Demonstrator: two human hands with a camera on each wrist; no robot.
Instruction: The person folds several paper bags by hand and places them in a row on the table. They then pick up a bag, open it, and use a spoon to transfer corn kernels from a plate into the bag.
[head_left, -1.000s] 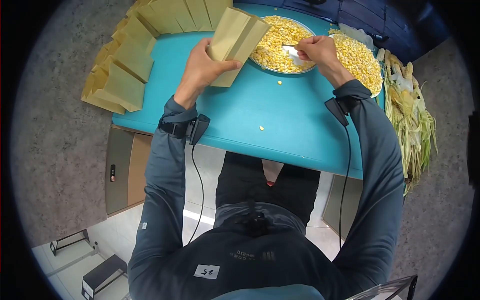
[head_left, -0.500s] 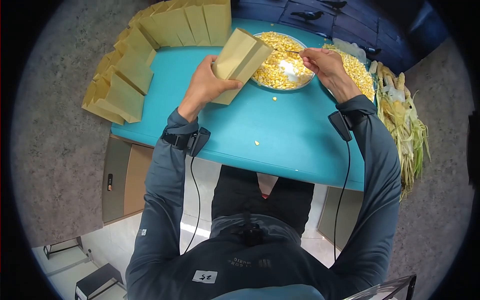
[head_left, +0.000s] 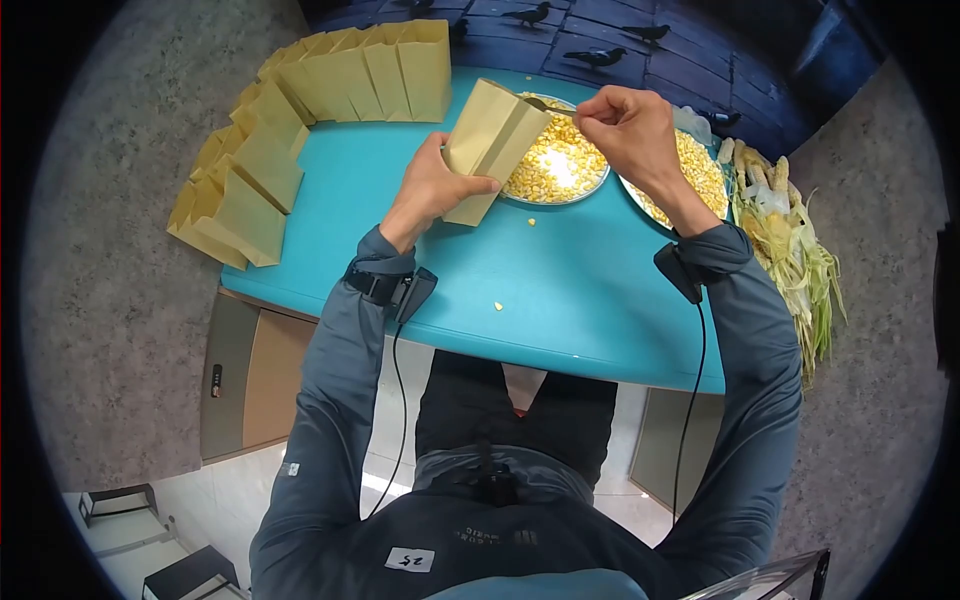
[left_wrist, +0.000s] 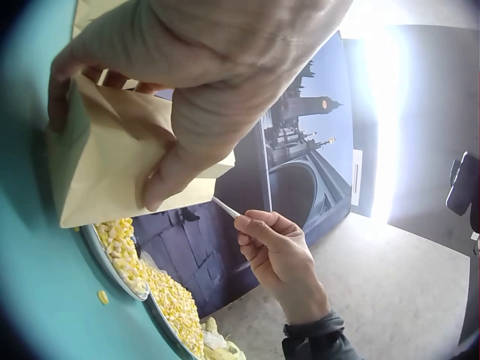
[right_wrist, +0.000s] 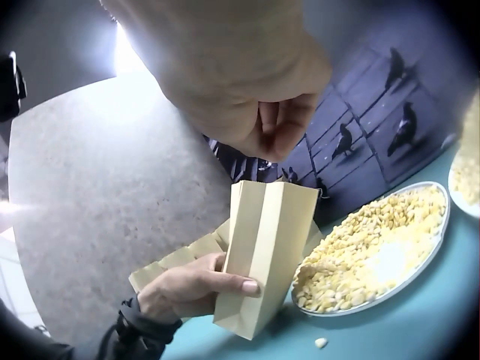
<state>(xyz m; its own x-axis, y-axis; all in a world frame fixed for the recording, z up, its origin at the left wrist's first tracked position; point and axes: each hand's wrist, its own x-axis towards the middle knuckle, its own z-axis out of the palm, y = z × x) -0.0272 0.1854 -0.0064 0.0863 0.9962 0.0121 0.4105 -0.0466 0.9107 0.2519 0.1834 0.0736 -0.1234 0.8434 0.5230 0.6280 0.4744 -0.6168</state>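
Observation:
My left hand grips a tan paper bag by its side, thumb across the front. The bag leans to the right, its mouth at the upper end. A spoon is pinched between the thumb and fingers of my right hand, its front end right at the bag's mouth. In the left wrist view the spoon's thin handle runs to the bag's opening, and its bowl is hidden. Below the spoon lies a round plate of yellow corn kernels, beside the bag.
Several paper bags stand upright along the table's left and back edges. A second plate of kernels is at the right, with corn cobs and husks beyond it. Loose kernels lie on the teal table. A backdrop with pictured birds rises behind.
My right hand has lifted the spoon from the plate of kernels and brought it up and left to the bag's mouth. The left hand keeps its grip on the bag.

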